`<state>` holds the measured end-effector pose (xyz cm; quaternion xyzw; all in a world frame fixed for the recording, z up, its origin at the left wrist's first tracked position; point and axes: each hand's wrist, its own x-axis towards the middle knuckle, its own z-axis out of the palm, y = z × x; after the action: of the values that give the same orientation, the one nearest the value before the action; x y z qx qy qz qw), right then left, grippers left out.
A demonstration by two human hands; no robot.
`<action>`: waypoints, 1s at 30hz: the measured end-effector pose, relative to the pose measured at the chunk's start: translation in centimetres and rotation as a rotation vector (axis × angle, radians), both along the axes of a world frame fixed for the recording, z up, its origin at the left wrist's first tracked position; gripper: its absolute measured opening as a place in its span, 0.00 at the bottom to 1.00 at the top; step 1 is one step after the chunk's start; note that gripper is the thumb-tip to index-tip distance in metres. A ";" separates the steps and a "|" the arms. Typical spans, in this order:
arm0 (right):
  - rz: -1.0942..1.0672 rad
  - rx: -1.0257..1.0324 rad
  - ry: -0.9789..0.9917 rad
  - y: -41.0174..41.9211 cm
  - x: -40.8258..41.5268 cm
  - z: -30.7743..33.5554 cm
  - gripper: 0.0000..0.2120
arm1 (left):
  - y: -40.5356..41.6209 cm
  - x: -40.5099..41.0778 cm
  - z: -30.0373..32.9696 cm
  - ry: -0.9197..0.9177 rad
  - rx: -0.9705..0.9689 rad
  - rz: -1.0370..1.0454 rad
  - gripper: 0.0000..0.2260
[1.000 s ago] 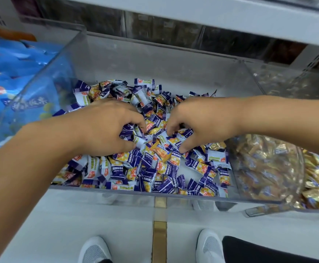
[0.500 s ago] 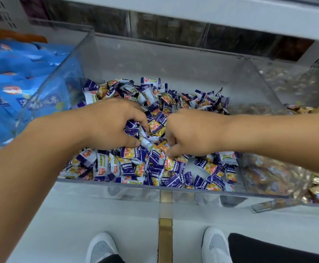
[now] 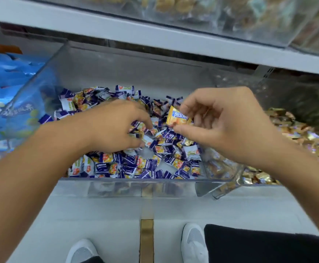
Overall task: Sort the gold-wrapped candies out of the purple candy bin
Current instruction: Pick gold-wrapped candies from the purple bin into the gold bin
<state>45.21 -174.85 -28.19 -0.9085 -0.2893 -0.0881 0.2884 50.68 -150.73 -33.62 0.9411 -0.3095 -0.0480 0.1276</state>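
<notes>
A clear plastic bin [image 3: 132, 180] holds a heap of purple-and-white wrapped candies [image 3: 151, 164]. My right hand [image 3: 225, 122] is lifted above the heap and pinches one gold-wrapped candy [image 3: 177, 117] between thumb and fingers. My left hand [image 3: 115, 124] is down in the pile at the middle, blurred, its curled fingers among the purple candies; whether it holds one I cannot tell. Another gold wrapper [image 3: 187, 142] shows among the purple ones below my right thumb.
To the right, a clear bin holds gold-wrapped candies [image 3: 295, 130]. A transparent scoop [image 3: 223, 179] lies at the wall between the two bins. Blue snack bags [image 3: 8, 95] fill the left section. A shelf [image 3: 154, 33] overhangs the bins. My white shoes [image 3: 193, 242] stand on the floor below.
My right hand has risen out of the pile with a gold-wrapped candy pinched in it. My left hand stays digging in the purple candies. The camera tilted upward.
</notes>
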 end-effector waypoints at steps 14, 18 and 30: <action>-0.652 0.048 -0.079 -16.7 -4.1 -1.0 0.21 | -5.4 -1.8 0.3 -0.082 0.119 0.102 0.29; -0.388 0.010 -0.287 -10.7 -6.9 2.7 0.13 | -5.7 -1.6 0.1 -0.069 0.166 0.171 0.31; -0.078 -0.528 0.315 7.9 6.9 -5.7 0.15 | 0.8 -0.7 -1.3 0.065 -0.007 0.238 0.09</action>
<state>52.08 -166.93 -33.91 -0.9650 -0.2185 0.1211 0.0803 49.97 -149.90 -34.92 0.9686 -0.1915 -0.0619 0.1457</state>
